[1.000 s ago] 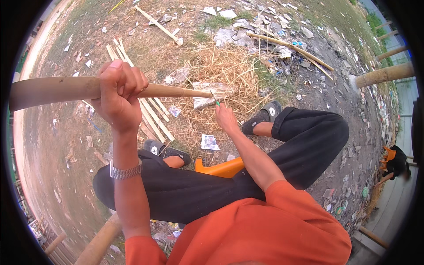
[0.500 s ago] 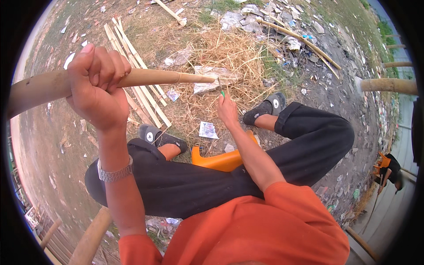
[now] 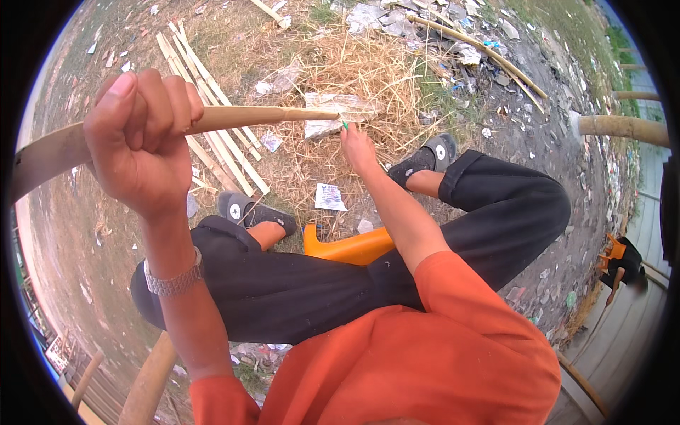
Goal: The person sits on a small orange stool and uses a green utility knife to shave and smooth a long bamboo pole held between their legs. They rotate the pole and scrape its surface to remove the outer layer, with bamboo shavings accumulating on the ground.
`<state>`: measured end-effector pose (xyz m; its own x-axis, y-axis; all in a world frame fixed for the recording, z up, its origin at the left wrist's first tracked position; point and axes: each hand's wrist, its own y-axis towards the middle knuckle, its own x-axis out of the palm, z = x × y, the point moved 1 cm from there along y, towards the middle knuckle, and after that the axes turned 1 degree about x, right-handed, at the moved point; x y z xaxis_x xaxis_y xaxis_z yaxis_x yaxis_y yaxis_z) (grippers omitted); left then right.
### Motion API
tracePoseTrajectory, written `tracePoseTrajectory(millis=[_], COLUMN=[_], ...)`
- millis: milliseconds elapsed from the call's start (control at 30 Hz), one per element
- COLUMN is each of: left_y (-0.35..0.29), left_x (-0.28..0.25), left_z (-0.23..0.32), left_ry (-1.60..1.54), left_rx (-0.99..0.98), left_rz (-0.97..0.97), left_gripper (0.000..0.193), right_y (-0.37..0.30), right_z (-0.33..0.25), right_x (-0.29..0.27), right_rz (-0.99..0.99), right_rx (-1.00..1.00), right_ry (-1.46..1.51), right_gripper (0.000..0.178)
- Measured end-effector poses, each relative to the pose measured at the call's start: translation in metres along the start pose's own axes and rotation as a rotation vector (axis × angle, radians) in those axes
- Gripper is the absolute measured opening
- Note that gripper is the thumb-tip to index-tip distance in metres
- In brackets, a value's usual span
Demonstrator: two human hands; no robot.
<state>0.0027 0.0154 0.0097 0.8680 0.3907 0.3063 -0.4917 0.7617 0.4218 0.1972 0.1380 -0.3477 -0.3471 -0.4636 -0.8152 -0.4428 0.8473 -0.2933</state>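
Note:
My left hand (image 3: 145,145) is closed around a long bamboo pole (image 3: 244,117), raised at the left. The pole runs from the left rim toward the middle, its thin tip pointing right. My right hand (image 3: 359,150) is closed on a small green-handled tool (image 3: 345,125) beside that tip. Only a bit of green shows above the fingers; its working end is hard to make out. Beyond the tip, a flat pale slab (image 3: 326,126) lies on a heap of straw shavings (image 3: 382,78).
Several split bamboo strips (image 3: 212,106) lie on the ground at the left. An orange plastic seat (image 3: 350,249) shows between my legs. Another bamboo pole (image 3: 482,49) lies among rubble at the far right. At the right edge a person (image 3: 627,265) is near an orange chair.
My left hand and the pole have shifted slightly left and toward me. My right hand with the tool has moved a little up and left, keeping beside the tip.

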Motion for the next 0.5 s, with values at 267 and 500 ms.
tracePoseTrajectory(millis=[267, 500], left_y=[0.001, -0.007], left_x=[-0.007, -0.026], left_z=[0.004, 0.002], left_ry=[0.043, -0.083], left_rx=[-0.001, -0.045], left_rz=[0.203, -0.078], left_gripper=[0.037, 0.036], right_y=[0.009, 0.006], right_z=[0.017, 0.007], right_x=[0.015, -0.001], right_rz=[0.001, -0.027], right_rx=[0.091, -0.022], right_ry=[0.022, 0.099], right_gripper=[0.036, 0.035])
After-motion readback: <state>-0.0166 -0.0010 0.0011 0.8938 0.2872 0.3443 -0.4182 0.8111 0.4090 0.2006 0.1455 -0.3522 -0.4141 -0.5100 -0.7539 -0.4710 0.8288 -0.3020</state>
